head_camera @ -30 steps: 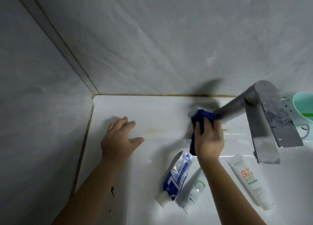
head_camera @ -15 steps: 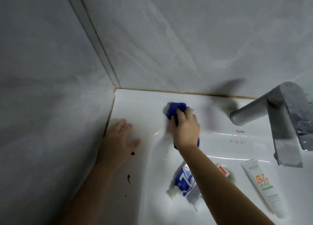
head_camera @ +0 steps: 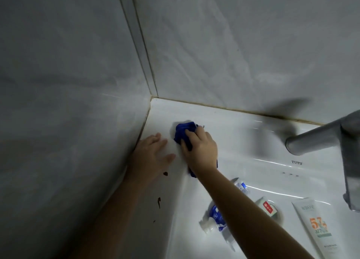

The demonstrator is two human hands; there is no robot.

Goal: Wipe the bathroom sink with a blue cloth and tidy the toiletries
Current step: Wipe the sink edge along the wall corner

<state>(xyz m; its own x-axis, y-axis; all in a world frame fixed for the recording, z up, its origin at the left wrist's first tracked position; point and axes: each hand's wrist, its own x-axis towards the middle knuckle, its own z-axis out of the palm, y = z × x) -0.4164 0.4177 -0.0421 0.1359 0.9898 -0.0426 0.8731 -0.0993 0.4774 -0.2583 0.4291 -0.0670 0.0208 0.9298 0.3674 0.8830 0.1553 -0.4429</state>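
Note:
My right hand (head_camera: 200, 149) presses a bunched blue cloth (head_camera: 183, 132) onto the back left deck of the white sink (head_camera: 224, 120), near the wall corner. My left hand (head_camera: 152, 153) lies flat and open on the deck just left of it, against the side wall. In the basin lie a blue and white toothpaste tube (head_camera: 216, 216), partly under my right forearm, a small tube with a red label (head_camera: 267, 208), and a white tube with orange numbers (head_camera: 315, 227).
A grey metal tap (head_camera: 319, 139) juts in from the right over the basin. Dark brown spots (head_camera: 165, 173) mark the left rim. Grey tiled walls (head_camera: 78, 83) close the left side and the back.
My right hand has slid the blue cloth leftward from the tap's spout to the back left corner. The view has swung left, so the green cup is out of sight.

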